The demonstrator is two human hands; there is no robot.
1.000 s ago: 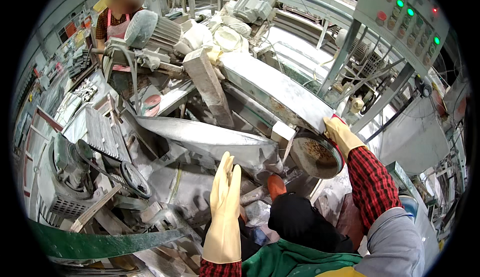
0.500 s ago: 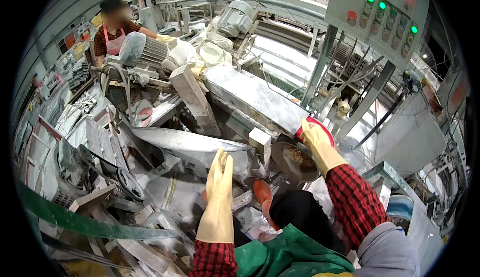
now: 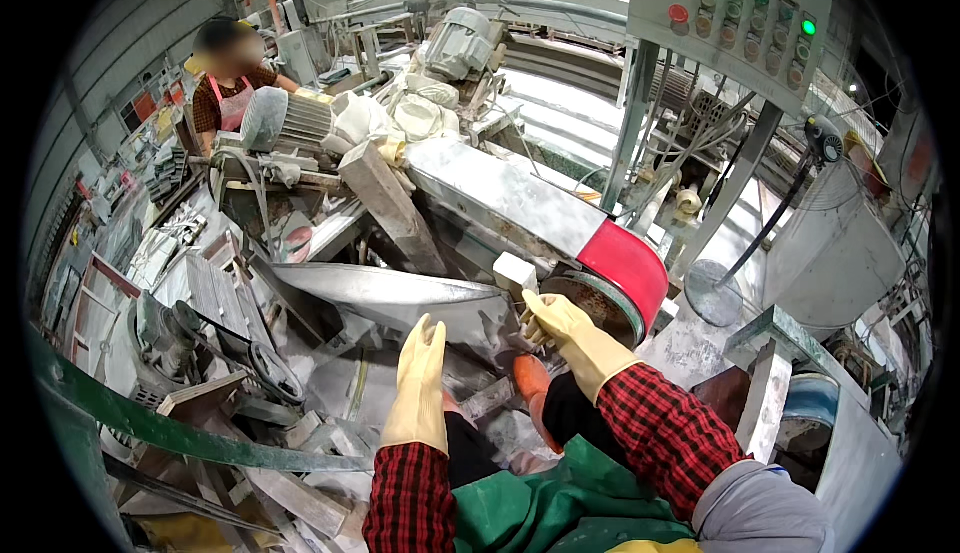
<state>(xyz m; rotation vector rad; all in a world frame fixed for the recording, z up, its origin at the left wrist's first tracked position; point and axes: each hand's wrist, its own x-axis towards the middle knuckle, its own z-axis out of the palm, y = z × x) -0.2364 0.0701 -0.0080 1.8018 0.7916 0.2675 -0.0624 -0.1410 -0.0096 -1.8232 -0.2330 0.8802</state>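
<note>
Both my hands wear pale yellow rubber gloves. My left hand (image 3: 418, 385) is raised in front of a long, dusty sheet-metal trough (image 3: 400, 288), fingers stretched upward and nothing in them. Beside the trough's right end, my right hand (image 3: 580, 338) hangs with its fingers slightly bent and apart, and no held object shows. A pale square post (image 3: 515, 273) stands just beyond its fingertips; whether they touch is unclear. Further right is a long grey machine guard (image 3: 500, 193) with a rounded red end (image 3: 628, 265). Beneath that end shows a rusty wheel (image 3: 600, 303).
A control panel (image 3: 740, 23) with lit buttons hangs at upper right. A co-worker (image 3: 225, 93) stands at far left behind a motor (image 3: 290, 118). A green curved bar (image 3: 200, 443) crosses the lower left near scrap boards. A fan (image 3: 825, 138) stands right.
My right hand has left the red end of the guard, moving left and down toward the pale post. The left hand stays raised and open. The view has shifted slightly.
</note>
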